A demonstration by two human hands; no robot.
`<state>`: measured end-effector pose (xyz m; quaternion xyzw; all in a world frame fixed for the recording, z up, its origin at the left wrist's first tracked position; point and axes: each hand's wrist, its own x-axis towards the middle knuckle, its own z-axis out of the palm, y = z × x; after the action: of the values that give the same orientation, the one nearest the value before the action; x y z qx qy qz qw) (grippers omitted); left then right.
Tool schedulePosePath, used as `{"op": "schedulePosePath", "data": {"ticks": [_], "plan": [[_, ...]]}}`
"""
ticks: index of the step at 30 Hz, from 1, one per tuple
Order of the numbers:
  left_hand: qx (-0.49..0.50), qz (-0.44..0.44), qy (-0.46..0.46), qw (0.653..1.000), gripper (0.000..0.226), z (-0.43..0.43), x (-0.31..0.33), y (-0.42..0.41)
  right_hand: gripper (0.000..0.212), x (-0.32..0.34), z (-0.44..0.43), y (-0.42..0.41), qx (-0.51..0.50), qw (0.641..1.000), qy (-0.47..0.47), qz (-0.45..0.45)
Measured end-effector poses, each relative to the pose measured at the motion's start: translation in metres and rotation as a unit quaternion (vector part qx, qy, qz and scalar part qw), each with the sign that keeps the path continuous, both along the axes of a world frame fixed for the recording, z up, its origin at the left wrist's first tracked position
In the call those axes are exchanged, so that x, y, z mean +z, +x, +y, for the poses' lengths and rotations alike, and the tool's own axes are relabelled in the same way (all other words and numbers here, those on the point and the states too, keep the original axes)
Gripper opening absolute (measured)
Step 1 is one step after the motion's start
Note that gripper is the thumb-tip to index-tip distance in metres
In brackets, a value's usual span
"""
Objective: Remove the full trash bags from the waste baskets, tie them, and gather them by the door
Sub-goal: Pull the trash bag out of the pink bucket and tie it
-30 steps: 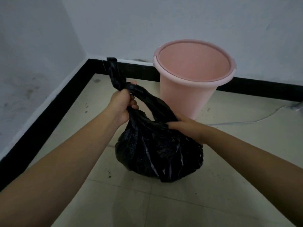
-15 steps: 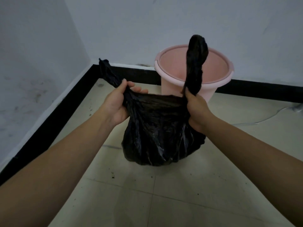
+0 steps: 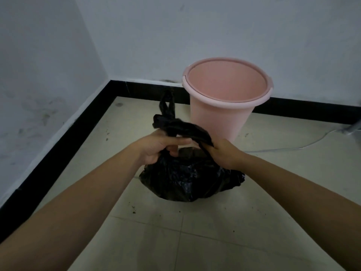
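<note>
Pale walls (image 3: 214, 26) met in a corner above a tiled floor (image 3: 254, 222) edged with black skirting (image 3: 58, 137). The pink waste basket (image 3: 218, 118) stood upright against the far wall with no liner in it, so the removal step looked done for this one.

The black trash bag (image 3: 187, 178) sat on the floor just in front of the basket, bulging and slumped, between the person's forearms. Its top was drawn up into two handle strips (image 3: 183, 128) that crossed one over the other above the hands, and one looped end (image 3: 167, 106) stood up beyond the crossing.

The left grip (image 3: 156, 148) was clenched round the gathered plastic at the bag's neck, fingers curled about it. The right grip (image 3: 222, 153) was grasping the other strip where it came down off the crossing, fingers closed on it.

Tying appeared to be the step in hand: the crossing looked slack and not yet cinched. The next move probably called for passing the free end under the crossing and pulling the strips apart, low and steady, so the thin film did not tear and the neck closed over the contents. A second pass would likely secure it before carrying. No door was in view.

A thin white cable (image 3: 293, 148) trailed across the floor to the right, and dark specks (image 3: 133, 212) lay near the bag.
</note>
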<state>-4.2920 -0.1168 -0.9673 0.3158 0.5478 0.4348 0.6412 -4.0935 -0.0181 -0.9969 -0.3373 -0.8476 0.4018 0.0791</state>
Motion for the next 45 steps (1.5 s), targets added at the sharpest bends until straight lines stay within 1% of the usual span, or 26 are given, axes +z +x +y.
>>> {"op": "schedulePosePath", "data": {"ticks": [1, 2, 3, 4, 6, 8, 10, 13, 16, 17, 18, 21, 23, 24, 26, 27, 28, 30, 32, 34, 36, 38, 40, 42, 43, 45], "plan": [[-0.03, 0.013, 0.0, 0.999, 0.007, -0.002, 0.003, 0.004, 0.032, 0.0, -0.002, -0.002, 0.024, 1.0, 0.013, -0.013], [-0.035, 0.018, 0.002, 0.999, 0.015, -0.003, 0.004, 0.006, 0.033, -0.002, -0.002, -0.005, 0.047, 0.998, 0.036, -0.033], [-0.013, 0.015, 0.005, 1.0, 0.032, -0.001, 0.003, 0.007, 0.033, -0.002, -0.004, -0.007, 0.066, 0.995, 0.063, -0.05], [0.022, 0.001, 0.009, 1.0, 0.04, 0.002, 0.001, 0.007, 0.034, -0.002, -0.005, -0.008, 0.078, 0.992, 0.082, -0.062], [0.078, -0.046, 0.015, 0.996, 0.036, 0.006, 0.003, 0.005, 0.039, -0.002, -0.006, -0.009, 0.082, 0.99, 0.107, -0.047], [0.109, -0.104, 0.004, 0.989, 0.038, 0.007, 0.004, -0.001, 0.042, 0.001, -0.004, -0.007, 0.074, 0.988, 0.134, -0.028], [0.139, -0.145, -0.001, 0.98, 0.042, 0.005, 0.003, -0.007, 0.029, 0.004, 0.0, -0.003, 0.083, 0.981, 0.172, -0.016], [0.149, -0.146, -0.003, 0.978, 0.045, 0.005, 0.001, -0.01, 0.019, -0.001, 0.002, 0.0, 0.076, 0.976, 0.202, 0.008], [0.102, -0.106, 0.006, 0.989, 0.039, 0.004, 0.002, -0.011, 0.016, -0.009, 0.003, 0.002, 0.062, 0.973, 0.221, 0.03], [0.077, -0.095, 0.011, 0.992, 0.036, 0.003, 0.004, -0.013, 0.012, -0.009, 0.003, 0.002, 0.062, 0.975, 0.21, 0.033], [0.051, -0.083, 0.013, 0.995, 0.034, 0.001, 0.005, -0.015, 0.013, -0.006, 0.003, 0.002, 0.061, 0.981, 0.182, 0.037], [-0.016, -0.045, 0.01, 0.999, 0.027, -0.004, 0.005, -0.022, 0.015, 0.007, 0.001, 0.002, 0.052, 0.997, 0.037, 0.045], [-0.045, -0.065, 0.004, 0.997, 0.026, -0.006, 0.003, -0.026, 0.018, 0.015, 0.004, 0.001, 0.035, 0.997, -0.072, 0.019], [-0.062, -0.09, 0.001, 0.994, 0.027, -0.006, 0.002, -0.029, 0.02, 0.019, 0.006, 0.0, 0.023, 0.987, -0.157, 0.009], [-0.105, -0.135, -0.004, 0.985, 0.026, -0.007, 0.0, -0.034, 0.037, 0.024, 0.01, 0.0, -0.02, 0.944, -0.328, 0.038], [-0.124, -0.146, -0.006, 0.981, 0.026, -0.008, -0.001, -0.036, 0.045, 0.026, 0.013, 0.0, -0.056, 0.927, -0.363, 0.077], [-0.138, -0.148, -0.009, 0.979, 0.028, -0.008, -0.001, -0.036, 0.051, 0.031, 0.015, -0.001, -0.093, 0.916, -0.372, 0.117], [-0.156, -0.135, -0.018, 0.978, 0.037, -0.008, 0.0, -0.033, 0.06, 0.04, 0.02, -0.006, -0.148, 0.912, -0.344, 0.167], [-0.174, -0.113, -0.016, 0.978, 0.043, -0.006, 0.002, -0.026, 0.064, 0.051, 0.022, -0.013, -0.147, 0.918, -0.311, 0.197], [-0.186, -0.082, -0.006, 0.979, 0.043, -0.004, 0.004, -0.019, 0.052, 0.061, 0.024, -0.019, -0.124, 0.928, -0.278, 0.216], [-0.179, -0.066, 0.004, 0.982, 0.038, -0.003, 0.006, -0.012, 0.029, 0.067, 0.023, -0.023, -0.131, 0.934, -0.222, 0.249], [-0.129, -0.086, 0.005, 0.988, 0.034, -0.004, 0.01, -0.007, 0.02, 0.072, 0.024, -0.024, -0.153, 0.927, -0.186, 0.287], [-0.061, -0.143, -0.005, 0.988, 0.038, -0.001, 0.012, -0.008, 0.017, 0.076, 0.025, -0.021, -0.163, 0.912, -0.206, 0.314], [0.003, -0.187, 0.007, 0.982, 0.048, 0.003, 0.012, -0.011, 0.014, 0.078, 0.026, -0.015, -0.158, 0.897, -0.274, 0.309], [0.036, -0.204, 0.018, 0.978, 0.051, 0.005, 0.012, -0.014, 0.014, 0.078, 0.025, -0.012, -0.147, 0.896, -0.308, 0.282], [0.092, -0.222, 0.045, 0.97, 0.043, 0.008, 0.012, -0.02, 0.014, 0.073, 0.02, -0.005, -0.107, 0.914, -0.347, 0.179]]}}
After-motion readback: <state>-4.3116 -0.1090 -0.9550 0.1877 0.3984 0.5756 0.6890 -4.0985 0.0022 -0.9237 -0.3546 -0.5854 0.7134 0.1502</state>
